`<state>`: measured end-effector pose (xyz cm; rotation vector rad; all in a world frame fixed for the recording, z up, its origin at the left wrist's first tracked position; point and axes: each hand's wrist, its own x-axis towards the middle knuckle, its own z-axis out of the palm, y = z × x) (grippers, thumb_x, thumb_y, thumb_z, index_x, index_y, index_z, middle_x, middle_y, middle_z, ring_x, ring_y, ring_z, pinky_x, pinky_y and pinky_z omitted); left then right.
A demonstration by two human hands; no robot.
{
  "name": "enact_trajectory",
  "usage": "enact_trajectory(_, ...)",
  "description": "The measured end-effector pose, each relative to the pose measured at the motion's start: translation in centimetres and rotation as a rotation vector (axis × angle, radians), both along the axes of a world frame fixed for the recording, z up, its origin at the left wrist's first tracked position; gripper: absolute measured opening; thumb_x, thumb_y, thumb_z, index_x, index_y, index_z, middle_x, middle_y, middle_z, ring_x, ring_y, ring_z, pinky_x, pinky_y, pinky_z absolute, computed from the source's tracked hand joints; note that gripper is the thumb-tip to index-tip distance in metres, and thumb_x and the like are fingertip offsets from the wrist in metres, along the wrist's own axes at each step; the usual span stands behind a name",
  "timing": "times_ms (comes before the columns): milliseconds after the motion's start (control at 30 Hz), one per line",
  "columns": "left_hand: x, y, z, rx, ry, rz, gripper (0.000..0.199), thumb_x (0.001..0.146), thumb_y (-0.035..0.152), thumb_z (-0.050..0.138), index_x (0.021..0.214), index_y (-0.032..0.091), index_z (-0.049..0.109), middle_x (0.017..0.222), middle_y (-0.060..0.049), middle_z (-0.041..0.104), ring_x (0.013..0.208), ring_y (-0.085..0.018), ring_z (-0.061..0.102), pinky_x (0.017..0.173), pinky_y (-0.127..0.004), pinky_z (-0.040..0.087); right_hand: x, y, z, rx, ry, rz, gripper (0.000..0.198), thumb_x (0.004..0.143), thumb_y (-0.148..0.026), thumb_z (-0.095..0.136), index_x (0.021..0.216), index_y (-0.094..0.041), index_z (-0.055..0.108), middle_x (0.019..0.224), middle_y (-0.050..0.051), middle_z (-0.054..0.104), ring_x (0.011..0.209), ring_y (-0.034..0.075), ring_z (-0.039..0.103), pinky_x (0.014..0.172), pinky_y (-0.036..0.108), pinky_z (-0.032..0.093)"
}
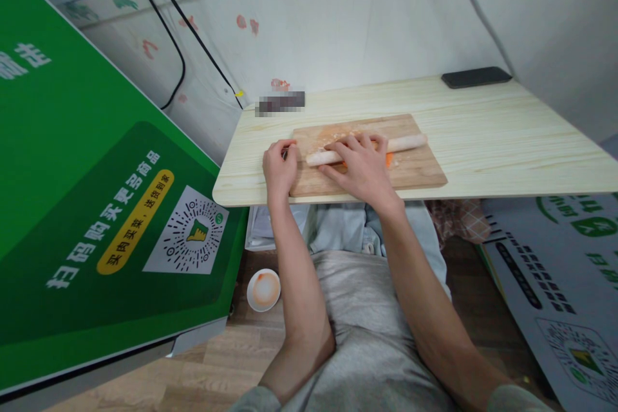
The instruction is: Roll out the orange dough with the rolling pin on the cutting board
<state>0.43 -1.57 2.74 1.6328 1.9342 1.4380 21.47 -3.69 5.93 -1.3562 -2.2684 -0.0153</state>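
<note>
On the wooden cutting board (420,170) lies a pale rolling pin (408,143), set slantwise with its right end higher in the view. My right hand (360,164) rests over the pin, its fingers curved across the far side and its thumb on the near side. A bit of orange dough (389,159) shows beside the pin, mostly covered by that hand. My left hand (280,168) is at the board's left edge, fingers curled in; whatever they pinch, if anything, is hidden. White floury traces and orange smears mark the board.
A black phone (476,77) lies at the back right of the pale table (521,141). A blurred-out dark item (280,103) sits at the back left. Below, a white bowl (263,290) stands left of my forearm. A green sign panel (120,174) flanks the table.
</note>
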Motion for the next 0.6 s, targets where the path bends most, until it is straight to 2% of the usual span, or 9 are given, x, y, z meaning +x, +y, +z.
enact_trajectory(267,0.17,-0.19,0.4,-0.024,-0.005,-0.003,0.019,0.102,0.019,0.061,0.106,0.022,0.079,0.119,-0.009,0.085,0.112,-0.025,0.076,0.106,-0.039,0.058,0.1,0.11,-0.19,0.007,0.019,0.01,0.042,0.111,-0.052,0.057,0.138,-0.028,0.078,0.142,0.012,0.078,0.132,0.04,0.056,0.118,0.06,0.029)
enact_trajectory(600,-0.07,0.03,-0.05,0.001,-0.014,-0.017,0.019,0.103,0.021,0.062,0.109,0.018,0.08,0.119,-0.012,0.085,0.112,-0.026,0.075,0.105,-0.04,0.056,0.06,-0.05,0.07,-0.003,-0.012,0.005,0.046,0.113,-0.054,0.055,0.141,-0.026,0.077,0.143,0.013,0.076,0.131,0.04,0.055,0.118,0.059,0.029)
